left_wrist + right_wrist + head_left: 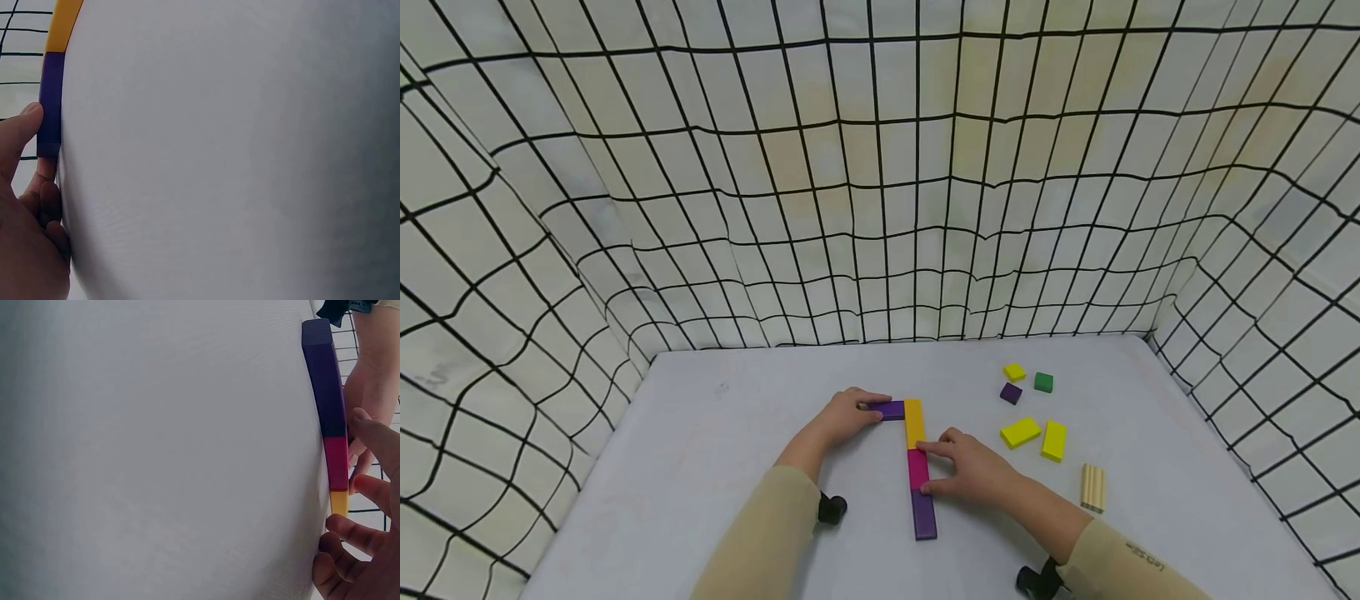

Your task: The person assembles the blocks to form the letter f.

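On the white table (722, 417), your left hand (846, 415) pinches one purple block (891, 410), its end meeting the orange block (914, 423). Your right hand (973, 469), loosely spread rather than gripping, touches alongside the pink block (917, 470), between the orange block and another purple block (924, 517).

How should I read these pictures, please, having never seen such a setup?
No machine: a person works bare-handed. The wide picture is taken from the head; the two closer ones, from the left and right wrists. On the white tabletop, the left hand pinches a purple rectangular block. That block meets an orange rectangular block, followed by a pink rectangular block and another purple rectangular block. The right hand touches this row at the pink block. Farther right lie two yellow rectangular blocks, a small yellow block, a small purple one, a small green one and a pale ribbed piece.
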The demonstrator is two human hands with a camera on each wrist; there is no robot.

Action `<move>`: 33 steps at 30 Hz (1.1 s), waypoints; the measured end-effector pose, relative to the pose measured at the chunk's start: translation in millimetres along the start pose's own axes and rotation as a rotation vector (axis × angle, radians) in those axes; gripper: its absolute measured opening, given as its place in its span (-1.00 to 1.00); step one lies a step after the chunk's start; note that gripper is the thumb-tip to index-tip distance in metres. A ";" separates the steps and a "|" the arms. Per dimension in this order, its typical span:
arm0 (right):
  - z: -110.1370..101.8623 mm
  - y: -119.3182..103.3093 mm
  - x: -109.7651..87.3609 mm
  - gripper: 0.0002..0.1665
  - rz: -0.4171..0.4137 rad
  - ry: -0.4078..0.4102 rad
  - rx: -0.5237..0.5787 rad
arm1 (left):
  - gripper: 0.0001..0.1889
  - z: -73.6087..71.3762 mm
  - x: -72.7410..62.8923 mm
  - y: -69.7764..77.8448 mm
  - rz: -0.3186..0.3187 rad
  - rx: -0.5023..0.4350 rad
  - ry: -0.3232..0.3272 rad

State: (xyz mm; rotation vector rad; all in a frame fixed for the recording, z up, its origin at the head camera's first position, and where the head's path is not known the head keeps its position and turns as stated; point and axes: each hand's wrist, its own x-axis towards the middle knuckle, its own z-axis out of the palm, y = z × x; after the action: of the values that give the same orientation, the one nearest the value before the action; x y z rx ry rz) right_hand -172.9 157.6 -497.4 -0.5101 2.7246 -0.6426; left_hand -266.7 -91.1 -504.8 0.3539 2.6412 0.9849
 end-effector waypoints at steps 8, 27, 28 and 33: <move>-7.8 4.7 -5.1 -0.25 -0.031 0.074 0.045 | -0.65 0.6 0.5 0.9 -0.015 0.015 -0.005; -41.9 56.0 -38.8 -0.42 0.059 0.188 0.031 | -0.65 -3.1 -3.2 4.5 -0.022 -0.029 -0.013; -44.0 60.1 -42.2 -0.42 0.062 0.193 0.032 | -0.65 -3.0 -3.2 4.5 -0.021 -0.032 -0.013; -54.0 79.2 -59.4 -0.45 0.079 0.191 0.054 | -0.65 -1.8 -2.6 4.6 -0.019 -0.044 -0.012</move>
State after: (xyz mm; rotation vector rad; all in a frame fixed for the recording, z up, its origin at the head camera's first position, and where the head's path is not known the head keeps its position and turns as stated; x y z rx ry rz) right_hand -160.6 267.8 -476.9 -0.3426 2.8788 -0.7778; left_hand -264.3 -89.7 -499.9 0.3227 2.6029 1.0297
